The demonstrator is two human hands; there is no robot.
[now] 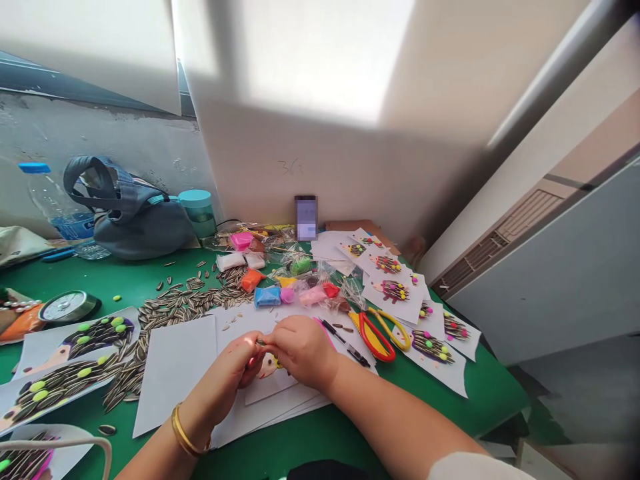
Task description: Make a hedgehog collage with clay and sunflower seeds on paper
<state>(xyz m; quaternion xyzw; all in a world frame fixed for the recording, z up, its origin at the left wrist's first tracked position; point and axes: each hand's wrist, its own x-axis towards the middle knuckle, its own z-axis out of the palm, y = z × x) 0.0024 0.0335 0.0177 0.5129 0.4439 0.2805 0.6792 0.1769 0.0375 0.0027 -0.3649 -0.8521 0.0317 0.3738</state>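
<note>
Seed (261, 342) at the meeting fingertips of both hands, above a hedgehog picture (267, 369).
From my head view, the left hand (234, 367) and right hand (303, 350) are curled nearly closed, their fingertips pinching the seed over the near middle of the table (495, 397); I cannot tell whether the left palm hides more. The picture lies partly covered beneath them on white paper (265, 413). Just right I see a pen (346, 343), then scissors (377, 339); a seed heap (187, 301) spreads far left.
</note>
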